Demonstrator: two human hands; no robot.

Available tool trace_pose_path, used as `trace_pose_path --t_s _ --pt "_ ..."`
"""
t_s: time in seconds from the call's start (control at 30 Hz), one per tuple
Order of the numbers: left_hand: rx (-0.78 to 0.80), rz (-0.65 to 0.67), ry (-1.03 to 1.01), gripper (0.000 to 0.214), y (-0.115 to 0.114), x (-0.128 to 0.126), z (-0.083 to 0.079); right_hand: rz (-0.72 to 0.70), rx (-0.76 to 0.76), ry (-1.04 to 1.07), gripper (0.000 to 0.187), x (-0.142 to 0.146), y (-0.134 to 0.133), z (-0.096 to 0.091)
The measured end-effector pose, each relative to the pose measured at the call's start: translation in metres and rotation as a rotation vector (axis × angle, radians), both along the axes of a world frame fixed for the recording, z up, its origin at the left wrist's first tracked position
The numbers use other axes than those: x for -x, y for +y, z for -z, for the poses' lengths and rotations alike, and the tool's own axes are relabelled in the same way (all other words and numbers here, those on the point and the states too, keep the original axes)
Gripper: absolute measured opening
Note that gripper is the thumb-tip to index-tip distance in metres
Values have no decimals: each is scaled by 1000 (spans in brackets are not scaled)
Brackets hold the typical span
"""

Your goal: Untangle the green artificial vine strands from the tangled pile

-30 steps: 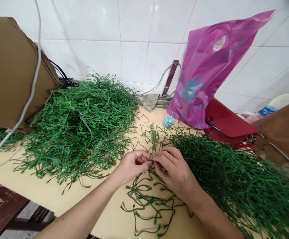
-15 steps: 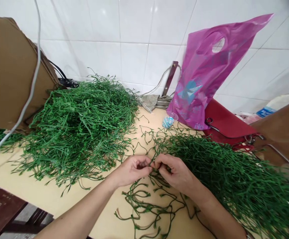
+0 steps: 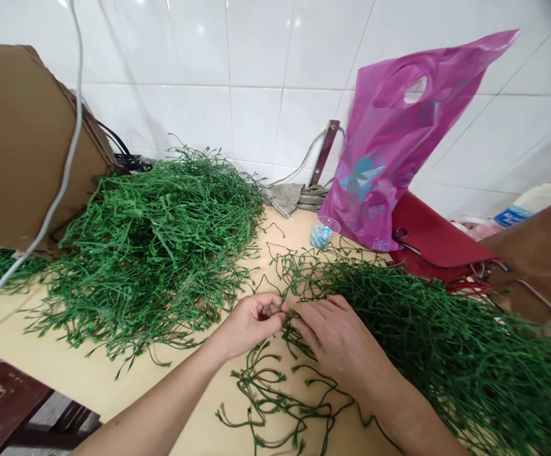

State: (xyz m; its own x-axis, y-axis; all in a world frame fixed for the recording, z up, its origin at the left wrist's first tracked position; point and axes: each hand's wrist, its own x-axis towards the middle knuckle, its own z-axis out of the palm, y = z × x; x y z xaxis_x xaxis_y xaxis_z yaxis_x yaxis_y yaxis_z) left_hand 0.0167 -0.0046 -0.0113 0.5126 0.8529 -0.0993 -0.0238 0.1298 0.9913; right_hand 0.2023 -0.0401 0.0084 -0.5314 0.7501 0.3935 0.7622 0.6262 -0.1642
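My left hand [image 3: 251, 324] and my right hand [image 3: 335, 339] meet at the middle of the yellow table [image 3: 90, 373], fingertips pinched together on a thin green plastic stem [image 3: 289, 310]. The stem belongs to a loose tangle of green stems [image 3: 280, 396] that trails toward me under my hands. A big heap of the same green stems [image 3: 156, 234] lies to the left. Another heap [image 3: 446, 335] spreads to the right, just behind my right hand.
A pink plastic bag [image 3: 389, 145] leans on the white tiled wall, with a red bag [image 3: 432, 237] beside it. A small clear cup of blue bits [image 3: 322, 232] stands near them. Brown cardboard [image 3: 19, 139] and a grey cable [image 3: 61, 183] are at the left.
Both hands have stayed together on the stem with small finger shifts. The upright sprig above my hands has dropped flat, and the loose tangle has slid slightly toward me.
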Motion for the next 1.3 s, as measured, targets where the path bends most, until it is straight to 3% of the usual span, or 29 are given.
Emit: trace_pose_path --t_s 0.1,0.2,0.3,0.4,0.5,0.57,0.67,0.77,0.87,1.0,1.13,1.3 --pt "-11 71 57 15 -2 3 -3 17 321 127 31 -3 1 -3" --pt "22 184 18 9 0 8 -4 -129 756 416 40 -12 7 -3" --pt "50 185 -50 14 2 13 1 -211 894 602 52 -23 14 3" --pt "71 51 -87 21 4 13 8 -129 845 662 52 -30 20 9" --pt "147 -82 -190 28 6 9 14 -24 734 709 34 -28 23 11" --pt "178 -124 -255 35 7 7 15 62 533 710 25 -24 22 9" --pt "170 -138 -273 43 7 4 14 177 164 648 28 -18 17 3" --pt "143 -143 -250 40 6 2 12 175 -20 566 23 -9 11 -1" --pt "78 -125 -198 37 5 1 11 99 -8 505 16 1 7 0" --pt "13 -98 -129 42 4 1 9 39 129 533 7 9 6 8" --pt "-5 -46 -85 39 4 1 6 34 252 585 12 10 7 12" --pt "19 56 -59 37 3 4 3 45 160 341 16 13 6 9"
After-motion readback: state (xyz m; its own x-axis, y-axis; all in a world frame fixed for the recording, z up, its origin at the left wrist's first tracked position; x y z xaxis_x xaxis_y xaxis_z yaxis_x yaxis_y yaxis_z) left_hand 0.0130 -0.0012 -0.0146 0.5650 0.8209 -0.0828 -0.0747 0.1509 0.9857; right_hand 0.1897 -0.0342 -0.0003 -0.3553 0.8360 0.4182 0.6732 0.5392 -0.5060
